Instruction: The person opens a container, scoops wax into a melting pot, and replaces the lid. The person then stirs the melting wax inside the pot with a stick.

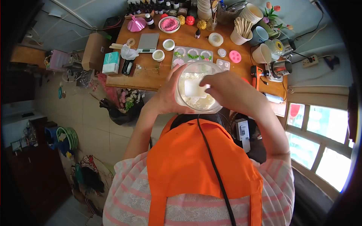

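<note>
My left hand (166, 94) is wrapped round the side of a clear round jar (200, 107), which is tilted so that its opening faces me. Pale flakes or pellets (206, 101) lie inside it, along with a white scoop or small cup (194, 89). My right hand (222, 84) reaches into the opening with bent fingers at the right edge of the white piece, closed on it as far as can be seen. Just beyond the jar, a grey mould tray (192, 55) with green bits in its cavities lies on the wooden table (143, 77).
A digital scale (148, 42), two small white cups (168, 45), a pink mould (235, 56) and a white container of wooden sticks (241, 37) stand on the table. An orange and black tool (257, 75) lies at the right, near a metal pot (281, 67).
</note>
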### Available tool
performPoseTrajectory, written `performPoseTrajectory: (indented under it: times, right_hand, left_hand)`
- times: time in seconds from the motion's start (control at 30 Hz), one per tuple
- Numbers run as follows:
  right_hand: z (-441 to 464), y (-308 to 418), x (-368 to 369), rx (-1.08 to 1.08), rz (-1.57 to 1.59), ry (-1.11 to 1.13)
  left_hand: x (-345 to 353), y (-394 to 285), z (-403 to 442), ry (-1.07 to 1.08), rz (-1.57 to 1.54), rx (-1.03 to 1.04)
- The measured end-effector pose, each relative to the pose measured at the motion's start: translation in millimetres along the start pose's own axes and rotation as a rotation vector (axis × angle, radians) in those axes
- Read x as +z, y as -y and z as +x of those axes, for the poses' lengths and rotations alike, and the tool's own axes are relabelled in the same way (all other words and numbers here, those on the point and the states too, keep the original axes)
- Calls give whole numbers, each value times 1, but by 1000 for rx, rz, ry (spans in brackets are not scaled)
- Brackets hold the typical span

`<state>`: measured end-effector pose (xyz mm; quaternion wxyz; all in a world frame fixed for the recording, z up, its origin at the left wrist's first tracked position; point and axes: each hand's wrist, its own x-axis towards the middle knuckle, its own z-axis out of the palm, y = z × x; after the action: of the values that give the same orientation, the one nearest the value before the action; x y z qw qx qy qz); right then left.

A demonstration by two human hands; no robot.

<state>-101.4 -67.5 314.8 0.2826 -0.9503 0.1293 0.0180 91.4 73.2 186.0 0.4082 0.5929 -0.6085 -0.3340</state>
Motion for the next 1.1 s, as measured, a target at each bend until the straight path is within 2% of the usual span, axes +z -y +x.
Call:
performPoseTrajectory:
  times: [0.03, 0.1, 0.2, 0.63, 0.7, 0.73, 0.77, 0.83, 0.93, 0.97, 1.0, 1.07, 1.1]
  right_hand:
    - [17, -9, 26, -102, -278, 16]
    - [50, -10, 54, -36, -435, 245]
    - [66, -7, 70, 26, -436, 242]
    - [63, -15, 115, 224, -333, 286]
    - [60, -16, 118, 246, -307, 277]
    - [63, -4, 110, 371, -239, 388]
    - [58, 0, 105, 385, -226, 378]
    - [48, 5, 100, 512, 94, 265]
    - [48, 6, 93, 646, 85, 256]
    - [43, 6, 92, 616, 32, 159]
    - [41, 7, 91, 622, 38, 155]
    - [41, 11, 89, 502, -426, 221]
    - [42, 7, 91, 507, -422, 220]
  left_hand:
    - [0, 1, -1, 9, -7, 12]
    - [0, 4, -2, -19, 29, 79]
    - [-1, 3, -3, -42, 2, 136]
    - [1, 2, -15, -52, -72, 220]
    - [4, 4, -17, -56, -97, 163]
    - [5, 4, -18, -34, -96, 168]
    - [5, 4, -18, -38, -69, 151]
    - [7, 4, -18, -24, -42, 136]
    - [11, 6, -17, -25, -151, 162]
    - [12, 10, -16, -31, -136, 199]
    - [13, 12, -15, -39, -120, 236]
    - [17, 15, -16, -41, -153, 237]
    - [20, 17, -16, -51, -187, 238]
